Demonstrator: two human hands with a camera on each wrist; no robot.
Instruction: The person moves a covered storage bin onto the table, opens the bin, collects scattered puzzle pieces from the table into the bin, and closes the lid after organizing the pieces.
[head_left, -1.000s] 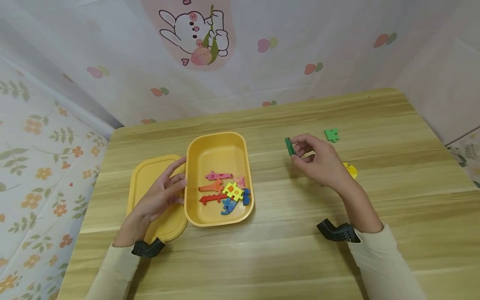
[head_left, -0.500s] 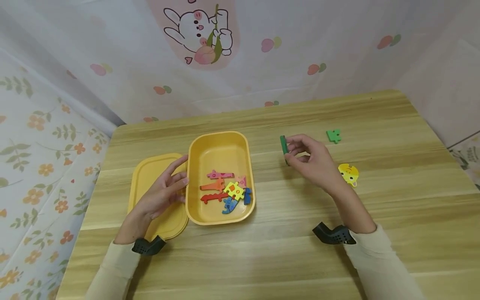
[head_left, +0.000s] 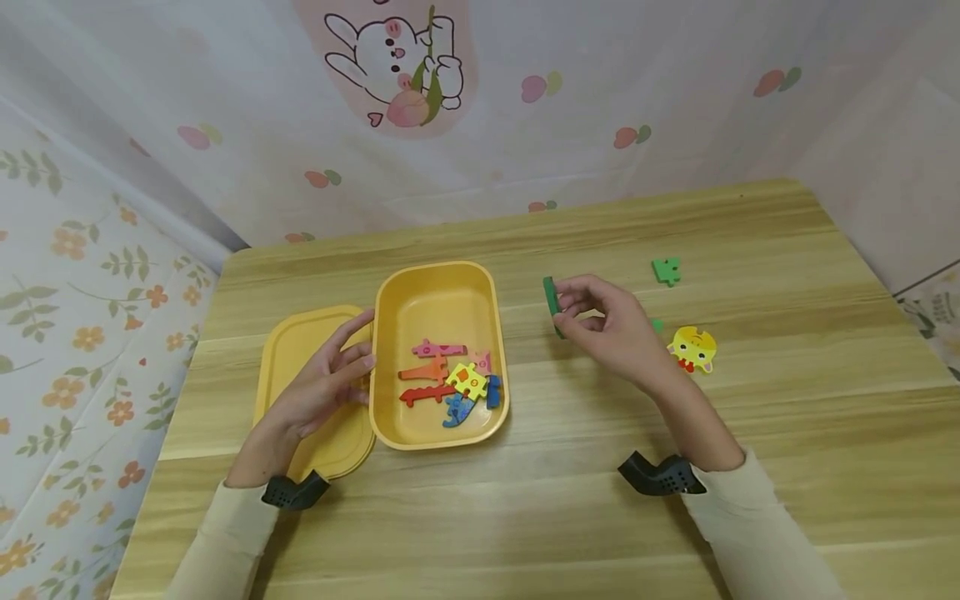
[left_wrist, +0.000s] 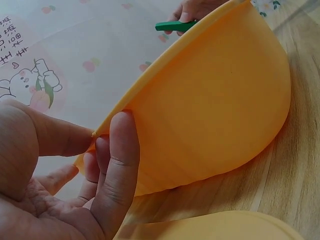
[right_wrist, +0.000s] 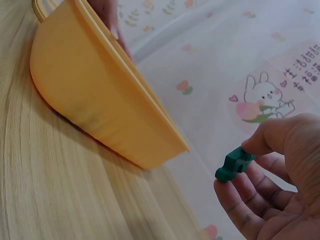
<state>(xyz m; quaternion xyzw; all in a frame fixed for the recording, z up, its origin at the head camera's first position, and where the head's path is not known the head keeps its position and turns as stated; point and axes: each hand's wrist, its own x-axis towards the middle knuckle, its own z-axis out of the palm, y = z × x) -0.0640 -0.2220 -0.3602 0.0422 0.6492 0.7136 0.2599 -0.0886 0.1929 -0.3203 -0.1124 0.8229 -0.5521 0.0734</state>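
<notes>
Fingers of my right hand (head_left: 609,329) pinch a green puzzle piece (head_left: 552,297), held on edge above the wooden surface (head_left: 570,467), right of the yellow tub (head_left: 438,304) and apart from it. In the right wrist view the thumb and fingertips (right_wrist: 260,140) clamp that green piece (right_wrist: 234,167) at its end, so this grip is closed round it. My left hand (head_left: 322,387) lies against the tub's left wall, fingers nearly straight and touching the rim; the left wrist view shows a fingertip (left_wrist: 122,131) pressed to the outer wall (left_wrist: 210,110). Under that hand sits the yellow lid (head_left: 288,354), flat beside the tub. Inside the tub I see coloured puzzle pieces (head_left: 450,383) in a loose heap. Further right on the surface lie a small green piece (head_left: 666,270) and a yellow animal-face piece (head_left: 693,348), well apart from the tub
</notes>
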